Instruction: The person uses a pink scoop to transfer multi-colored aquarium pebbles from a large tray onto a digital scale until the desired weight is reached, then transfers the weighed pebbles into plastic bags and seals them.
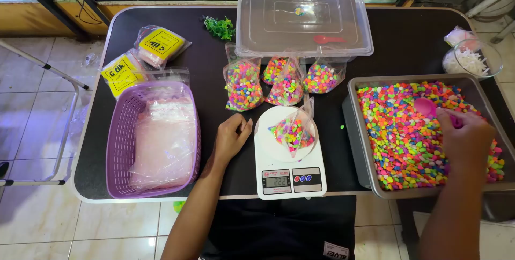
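My right hand (465, 134) grips a pink scoop (427, 107), its bowl resting in the multicoloured pebbles that fill a grey metal tray (354, 112) at the right. My left hand (230, 137) rests flat on the black table, fingers loosely together, just left of a white kitchen scale (289, 179). A small clear bag of coloured pebbles (292, 131) sits open on the scale's round platform. Three filled pebble bags (244, 85) stand behind the scale.
A purple basket (115, 152) holding empty clear bags sits at the left. Behind it lie two yellow-labelled packs (159, 44). A clear lidded plastic box (303, 16) stands at the back, with a green plastic plant (219, 26) beside it and a glass bowl (473, 59) at far right.
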